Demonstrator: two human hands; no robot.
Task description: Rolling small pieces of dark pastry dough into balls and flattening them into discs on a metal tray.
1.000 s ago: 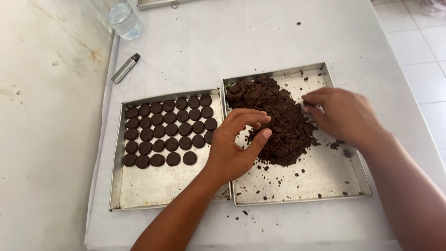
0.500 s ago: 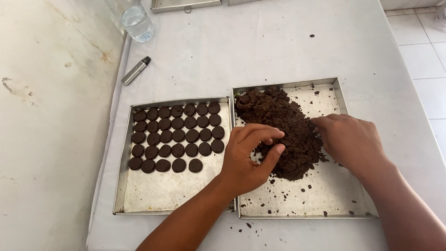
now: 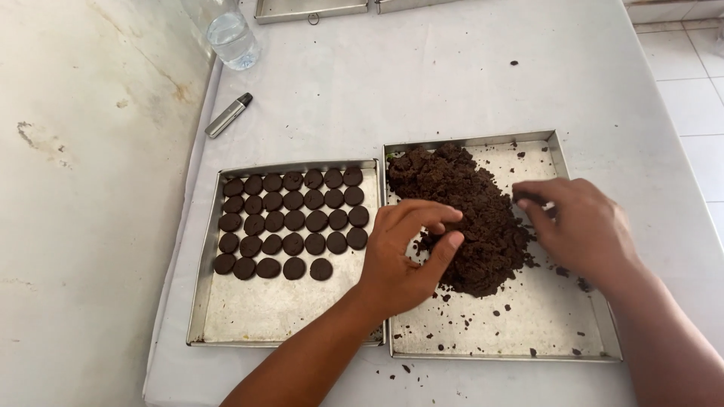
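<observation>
Left hand (image 3: 403, 252) at centre of frame, fingers curled and pinching a bit of dark dough at the edge of the dough pile (image 3: 460, 215), right hand (image 3: 581, 226) pinching dough at the pile's right side, pile in the right tray (image 3: 528, 343), rows of round dark discs (image 3: 290, 222) in the left tray (image 3: 264, 320), pen-like stick (image 3: 228, 114) and water bottle (image 3: 230, 34) at upper left

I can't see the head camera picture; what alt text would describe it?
Two bare hands, left hand and right hand, pinch at a mound of dark crumbly dough in a metal tray. Beside it, a second tray holds rows of flat dark round discs on a white table.
</observation>
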